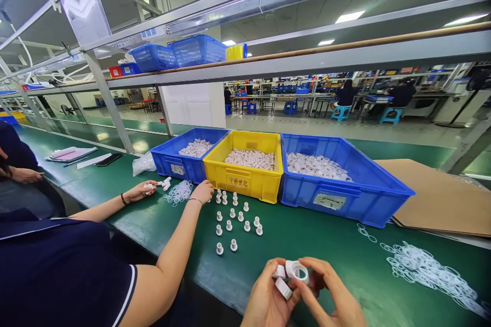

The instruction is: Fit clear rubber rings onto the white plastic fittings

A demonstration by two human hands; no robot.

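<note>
Both my hands are at the bottom edge of the view, close together over the green bench. My left hand (pixel 266 299) is closed around small white plastic caps (pixel 283 286). My right hand (pixel 330 291) pinches a white plastic ring fitting (pixel 298 270) between thumb and fingers, touching the pieces in my left hand. A loose pile of thin white O-rings (pixel 425 268) lies on the bench to the right of my hands.
Several small white fittings (pixel 236 219) stand upright ahead. Behind them are a blue bin (pixel 180 163), a yellow bin (pixel 245 181) and a larger blue bin (pixel 345 199), all with white parts. A co-worker's arms (pixel 180 235) reach in from the left. Cardboard (pixel 441 199) lies at right.
</note>
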